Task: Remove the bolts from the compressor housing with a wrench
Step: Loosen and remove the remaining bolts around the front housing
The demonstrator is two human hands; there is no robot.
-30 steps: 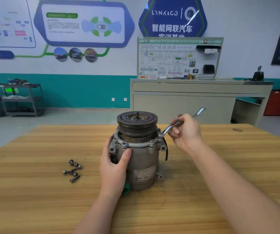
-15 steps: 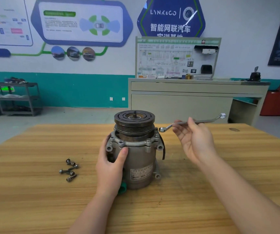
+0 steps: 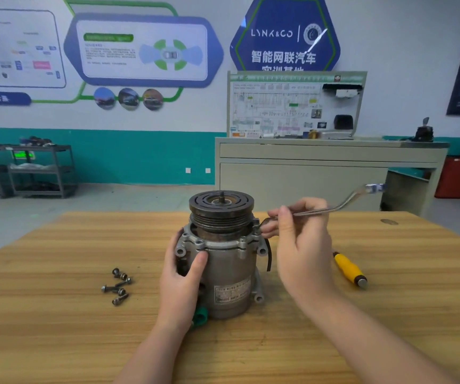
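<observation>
Blue wall sign reads "LYNK&CO" and "智能网联汽车".

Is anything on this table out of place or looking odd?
Little stands out. Removed bolts lie in a loose heap left of the compressor, where they might roll. A yellow-handled tool lies at the right.

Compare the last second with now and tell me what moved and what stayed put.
The right hand swung the wrench handle round from pointing up-right to lying nearly level, its ring end kept at the compressor flange. The left hand still grips the housing; the loose bolts on the table have not moved.
</observation>
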